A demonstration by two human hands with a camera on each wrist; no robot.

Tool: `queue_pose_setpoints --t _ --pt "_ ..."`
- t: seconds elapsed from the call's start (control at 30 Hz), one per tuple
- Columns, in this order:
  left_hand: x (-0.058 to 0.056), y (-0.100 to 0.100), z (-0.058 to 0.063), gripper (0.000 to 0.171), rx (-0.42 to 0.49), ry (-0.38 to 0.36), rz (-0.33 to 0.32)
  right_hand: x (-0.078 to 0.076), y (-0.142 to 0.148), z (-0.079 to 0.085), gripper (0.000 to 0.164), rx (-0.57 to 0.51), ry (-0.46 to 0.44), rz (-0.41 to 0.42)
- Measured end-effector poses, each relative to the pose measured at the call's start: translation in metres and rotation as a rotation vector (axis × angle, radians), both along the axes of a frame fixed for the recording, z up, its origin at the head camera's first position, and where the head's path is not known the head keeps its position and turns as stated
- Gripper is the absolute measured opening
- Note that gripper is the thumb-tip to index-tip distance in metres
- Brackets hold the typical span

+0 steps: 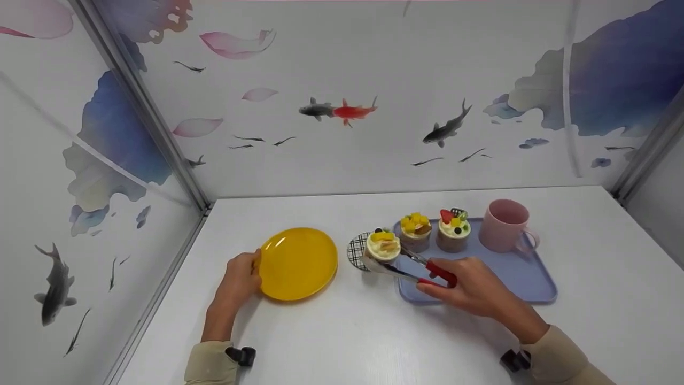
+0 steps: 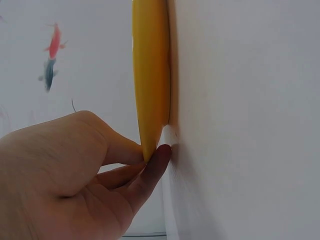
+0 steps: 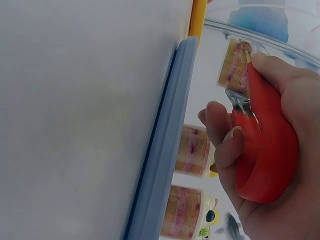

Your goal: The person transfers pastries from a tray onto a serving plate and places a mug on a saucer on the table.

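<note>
My left hand (image 1: 239, 280) pinches the left rim of a yellow plate (image 1: 298, 263), thumb above and fingers under the edge in the left wrist view. The right hand (image 1: 470, 283) grips red-handled metal tongs (image 3: 272, 145). Between the tong tips is a dessert cup (image 1: 383, 246) topped with cream and yellow fruit, raised above the table in the right wrist view. It overlaps a round black-and-white checked coaster (image 1: 357, 251) in the head view. Two more dessert cups, one with mango cubes (image 1: 415, 231) and one with a strawberry (image 1: 453, 230), stand on a blue-grey tray (image 1: 513, 283).
A pink mug (image 1: 504, 225) stands at the tray's back right corner, handle to the right. The white table (image 1: 331, 342) meets printed wall panels (image 1: 342, 160) at the back and on the left. The plate lies left of the coaster and tray.
</note>
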State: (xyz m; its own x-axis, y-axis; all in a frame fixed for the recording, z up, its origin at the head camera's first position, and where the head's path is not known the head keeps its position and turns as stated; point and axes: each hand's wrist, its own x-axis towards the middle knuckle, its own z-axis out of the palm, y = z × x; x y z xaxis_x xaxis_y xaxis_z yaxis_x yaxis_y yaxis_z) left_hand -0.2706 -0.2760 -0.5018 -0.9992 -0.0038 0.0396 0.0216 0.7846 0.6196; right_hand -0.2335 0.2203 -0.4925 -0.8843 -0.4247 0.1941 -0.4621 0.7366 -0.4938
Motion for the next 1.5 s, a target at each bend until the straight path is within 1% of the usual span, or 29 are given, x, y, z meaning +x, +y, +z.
queue_pose_setpoints --t 0.2,0.3,0.57,0.77,0.83,0.9,0.97,1.07,1.3,1.5 --pt "0.001 0.000 0.000 0.015 -0.004 0.041 -0.012 -0.004 -0.012 -0.001 0.065 0.013 0.016 0.003" --pt "0.001 0.000 -0.001 0.015 -0.012 0.057 -0.013 -0.006 -0.020 -0.002 0.064 0.008 0.007 0.013" --pt "-0.001 -0.001 -0.002 0.014 -0.014 0.041 -0.011 -0.014 -0.039 -0.002 0.066 -0.022 -0.003 0.045" --pt "0.000 -0.002 -0.001 0.014 -0.006 0.032 -0.012 -0.020 -0.051 -0.002 0.062 -0.031 -0.001 0.068" --pt "0.000 -0.002 0.000 0.018 -0.007 0.025 -0.013 -0.021 -0.055 -0.002 0.060 -0.036 -0.002 0.074" --pt "0.000 -0.002 0.000 0.028 -0.009 0.008 -0.009 -0.022 -0.059 -0.003 0.059 -0.040 -0.001 0.080" --pt "0.000 -0.002 0.001 0.039 -0.009 -0.010 -0.002 -0.023 -0.062 -0.003 0.060 -0.041 -0.006 0.082" --pt "0.001 -0.002 0.000 0.049 -0.008 -0.027 0.006 -0.025 -0.066 -0.003 0.065 -0.039 -0.016 0.080" --pt "0.002 -0.003 -0.002 0.053 -0.046 -0.016 0.018 -0.029 -0.076 -0.003 0.064 -0.053 -0.040 0.088" --pt "0.002 -0.003 -0.002 0.051 -0.041 0.003 0.010 -0.031 -0.084 -0.004 0.065 -0.049 -0.063 0.095"
